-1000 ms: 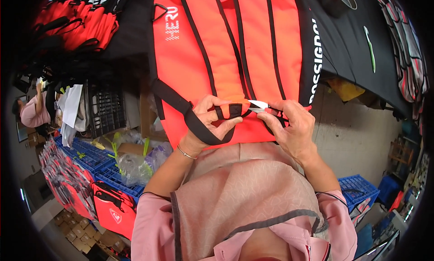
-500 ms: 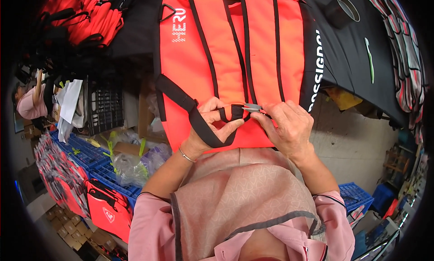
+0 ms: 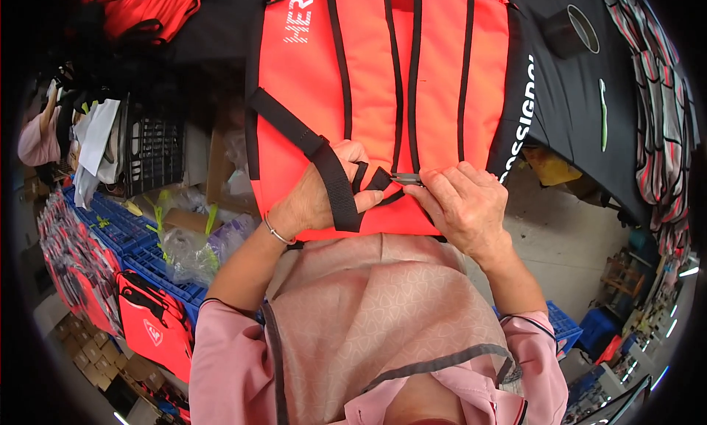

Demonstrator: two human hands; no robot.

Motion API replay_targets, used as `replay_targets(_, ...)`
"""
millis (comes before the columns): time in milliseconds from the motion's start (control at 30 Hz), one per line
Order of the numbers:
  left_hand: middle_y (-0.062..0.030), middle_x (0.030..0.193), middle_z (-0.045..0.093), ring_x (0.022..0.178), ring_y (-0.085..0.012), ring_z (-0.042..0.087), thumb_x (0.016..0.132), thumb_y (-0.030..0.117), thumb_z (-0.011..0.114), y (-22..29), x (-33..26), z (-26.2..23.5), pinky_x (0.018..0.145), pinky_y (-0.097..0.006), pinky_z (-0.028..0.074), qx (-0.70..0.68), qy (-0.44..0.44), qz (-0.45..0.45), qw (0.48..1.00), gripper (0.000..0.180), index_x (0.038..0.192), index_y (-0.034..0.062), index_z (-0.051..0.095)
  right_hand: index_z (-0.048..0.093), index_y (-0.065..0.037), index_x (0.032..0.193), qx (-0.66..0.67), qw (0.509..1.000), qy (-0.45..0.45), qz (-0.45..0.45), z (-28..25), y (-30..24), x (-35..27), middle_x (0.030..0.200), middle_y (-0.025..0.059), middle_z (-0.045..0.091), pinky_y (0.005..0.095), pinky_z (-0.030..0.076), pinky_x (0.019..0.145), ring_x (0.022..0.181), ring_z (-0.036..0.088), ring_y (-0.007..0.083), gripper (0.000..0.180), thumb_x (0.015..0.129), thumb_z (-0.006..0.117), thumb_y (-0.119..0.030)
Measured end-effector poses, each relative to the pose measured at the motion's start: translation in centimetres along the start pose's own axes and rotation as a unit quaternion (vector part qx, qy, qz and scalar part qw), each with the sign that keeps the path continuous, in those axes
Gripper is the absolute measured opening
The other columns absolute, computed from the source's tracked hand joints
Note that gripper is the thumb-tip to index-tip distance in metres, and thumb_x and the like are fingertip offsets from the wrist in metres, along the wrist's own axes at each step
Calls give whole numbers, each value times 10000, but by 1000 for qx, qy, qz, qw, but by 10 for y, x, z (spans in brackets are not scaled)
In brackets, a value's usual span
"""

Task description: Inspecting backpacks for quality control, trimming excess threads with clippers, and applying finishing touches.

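A bright red-orange backpack (image 3: 294, 130) with black piping lies in front of me, its padded shoulder straps (image 3: 442, 79) uppermost. By its lower edge, my left hand (image 3: 317, 197) is closed on a black webbing strap (image 3: 340, 193), which loops over the hand from the bag's left side. A folded black webbing end (image 3: 378, 180) sticks out by the left fingers. My right hand (image 3: 465, 208) grips small metal thread snips (image 3: 406, 179) in a pinch. Their blades point left and meet the webbing end; whether they touch thread is too small to tell.
On the black-covered table to the right stand a dark metal cup (image 3: 573, 32) and a pale green-handled tool (image 3: 603, 116). Blue crates (image 3: 158, 267) with plastic bags and a stack of red bags (image 3: 151, 325) are at my left. Another person's pink sleeve (image 3: 38, 138) shows far left.
The whole view has shifted a little, with the backpack appearing slightly higher. My left hand has turned and drawn the webbing end to a tilt; the snips stay at it.
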State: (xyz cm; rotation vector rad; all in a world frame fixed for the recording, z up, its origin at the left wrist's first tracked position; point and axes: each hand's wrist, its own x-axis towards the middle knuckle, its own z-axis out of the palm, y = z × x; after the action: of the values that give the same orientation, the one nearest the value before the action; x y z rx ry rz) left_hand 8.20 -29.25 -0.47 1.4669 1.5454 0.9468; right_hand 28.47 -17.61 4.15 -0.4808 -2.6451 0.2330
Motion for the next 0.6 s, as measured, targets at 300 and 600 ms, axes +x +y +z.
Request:
replay_targets(300,-78,750,506,755,-251,527,726,229,719,6,4,-3,682,-392,447,45,-13,10,999,212,748,61,593,633,-109,829,-8,1000,-16,-17,1,1,3,651,-1,559,303,394,463,546,524,167,277,708,843,-245)
replay_targets(600,-82,755,501,749,-260,522,709,213,734,2,3,-1,681,-395,442,62,-10,19,998,205,737,60,601,630,-103,807,-18,998,-52,-22,-2,2,6,643,-5,542,305,405,480,566,537,162,260,720,834,-238)
